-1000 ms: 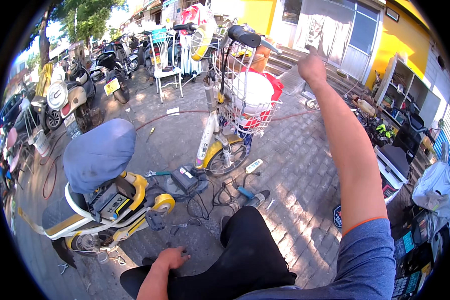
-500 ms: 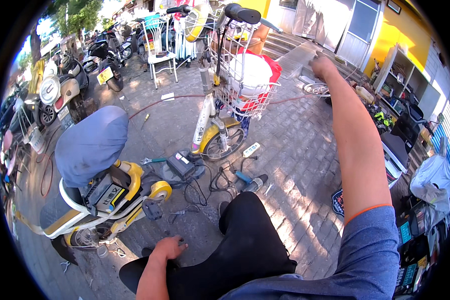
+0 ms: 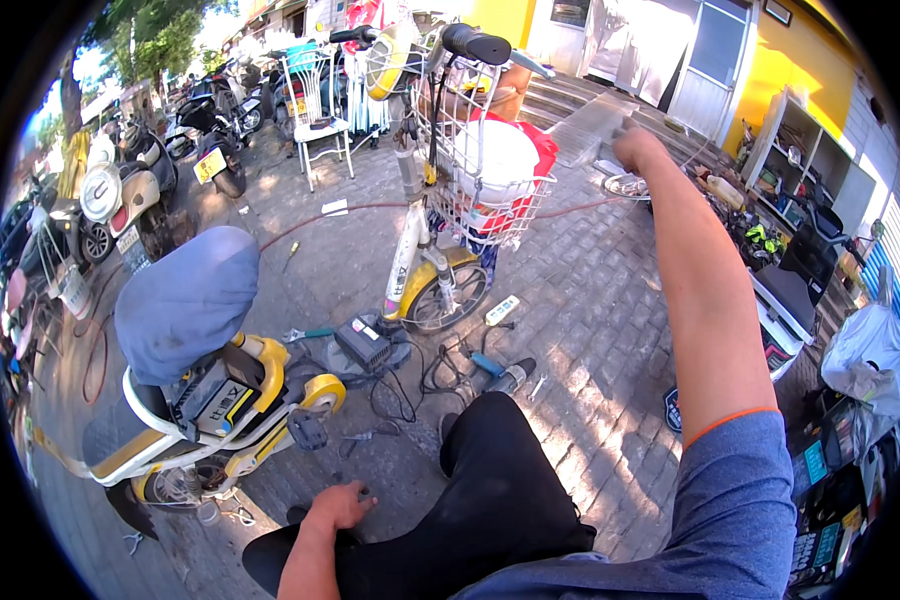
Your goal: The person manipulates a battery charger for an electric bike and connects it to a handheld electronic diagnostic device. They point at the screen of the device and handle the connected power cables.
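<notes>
My right arm stretches far forward, with my right hand (image 3: 632, 146) raised in the air past the bicycle basket. Its fingers look curled in, with one seemingly pointing away, and nothing shows in them. Low by my knee is my left hand (image 3: 342, 506), its fingers loosely apart and empty as far as I can see. Ahead stands the front part of a white and yellow electric bicycle (image 3: 407, 262) with a white wire basket (image 3: 515, 215) holding a red and white bag. Its rear part, with a cloth-covered seat (image 3: 185, 305) and a battery box (image 3: 220, 402), is to my left.
Between my knees and the bicycle lie a charger (image 3: 362, 342), black cables, a blue-handled power tool (image 3: 510, 373), a white power strip (image 3: 501, 310) and a wrench (image 3: 538, 387). A white chair (image 3: 315, 125) and parked scooters (image 3: 120, 200) stand behind. Shelves (image 3: 785, 150) and stacked boxes line the right.
My view has shifted slightly, so the scene sits a little differently. My right hand has moved slightly left and down in view, still stretched out. The left hand stays by my knee.
</notes>
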Demonstrator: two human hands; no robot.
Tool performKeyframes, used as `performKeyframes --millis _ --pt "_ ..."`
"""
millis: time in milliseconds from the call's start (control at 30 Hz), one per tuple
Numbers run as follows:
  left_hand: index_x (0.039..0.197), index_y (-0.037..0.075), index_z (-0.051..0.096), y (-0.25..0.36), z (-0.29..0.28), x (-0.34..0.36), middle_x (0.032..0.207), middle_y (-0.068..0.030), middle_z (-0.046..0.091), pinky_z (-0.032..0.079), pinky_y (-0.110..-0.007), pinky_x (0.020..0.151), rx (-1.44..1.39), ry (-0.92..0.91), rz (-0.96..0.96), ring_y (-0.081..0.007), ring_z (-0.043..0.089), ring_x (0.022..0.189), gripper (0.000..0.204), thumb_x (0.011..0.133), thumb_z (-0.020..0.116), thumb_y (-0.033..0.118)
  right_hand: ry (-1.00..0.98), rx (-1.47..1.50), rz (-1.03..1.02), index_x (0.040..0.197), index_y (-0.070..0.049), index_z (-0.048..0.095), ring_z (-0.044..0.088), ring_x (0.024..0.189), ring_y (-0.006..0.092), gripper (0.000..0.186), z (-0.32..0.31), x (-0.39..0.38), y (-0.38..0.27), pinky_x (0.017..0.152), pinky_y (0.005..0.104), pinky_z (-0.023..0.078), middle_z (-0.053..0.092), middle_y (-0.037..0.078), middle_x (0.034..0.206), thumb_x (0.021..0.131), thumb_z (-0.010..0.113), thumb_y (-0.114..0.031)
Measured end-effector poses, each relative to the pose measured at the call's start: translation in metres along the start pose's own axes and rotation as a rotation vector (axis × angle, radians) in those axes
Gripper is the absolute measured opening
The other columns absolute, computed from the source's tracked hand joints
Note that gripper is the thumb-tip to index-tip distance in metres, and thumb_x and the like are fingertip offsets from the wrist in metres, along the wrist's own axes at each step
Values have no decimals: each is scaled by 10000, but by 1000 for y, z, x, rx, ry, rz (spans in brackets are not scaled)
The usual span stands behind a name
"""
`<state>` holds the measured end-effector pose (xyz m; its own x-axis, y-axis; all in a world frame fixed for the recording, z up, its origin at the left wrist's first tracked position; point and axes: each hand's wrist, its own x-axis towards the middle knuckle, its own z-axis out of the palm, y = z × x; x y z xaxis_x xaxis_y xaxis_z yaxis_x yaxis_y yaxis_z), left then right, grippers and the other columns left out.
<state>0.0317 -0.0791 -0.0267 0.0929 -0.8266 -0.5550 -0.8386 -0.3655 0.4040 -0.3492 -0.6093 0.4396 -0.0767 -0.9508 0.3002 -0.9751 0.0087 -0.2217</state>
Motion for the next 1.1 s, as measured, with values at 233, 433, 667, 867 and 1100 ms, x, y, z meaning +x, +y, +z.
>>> performKeyframes --millis 233,433,667,867,1100 --pt "1442 99 640 -7 7 6 1341 -231 714 510 -504 1085 17 -7 -22 -426 654 1275 604 1020 608 530 -13 -109 14 1729 -196 244 645 1357 349 922 -27 9 -1 1089 480 518 641 181 1508 873 565 -83" --pt "1434 99 648 4 -1 2 1325 -231 721 517 -506 1079 -4 12 -60 -431 661 1264 597 1010 626 519 140 -217 -20 1666 -153 415 676 1306 366 818 -56 37 6 1042 503 539 651 199 1489 870 569 -38" --pt "1387 94 685 -9 6 7 1260 -230 746 526 -506 1063 -28 37 -71 -436 677 1228 571 994 647 506 163 -254 -146 1373 -23 701 746 1080 372 545 -73 57 -17 862 530 592 751 220 1260 844 583 34" --pt "1390 92 682 20 14 25 1280 -233 738 519 -501 1074 -24 19 15 -428 665 1253 580 992 648 513 -64 -459 55 1275 10 749 728 1165 391 441 -99 143 7 919 525 589 749 219 1271 862 597 29" --pt "1393 89 680 -19 -4 -8 1308 -236 727 508 -499 1090 7 53 -157 -431 653 1275 589 994 647 521 165 -175 -87 1374 -79 728 686 1280 405 529 -38 68 -37 1019 557 560 685 229 1417 862 632 7"
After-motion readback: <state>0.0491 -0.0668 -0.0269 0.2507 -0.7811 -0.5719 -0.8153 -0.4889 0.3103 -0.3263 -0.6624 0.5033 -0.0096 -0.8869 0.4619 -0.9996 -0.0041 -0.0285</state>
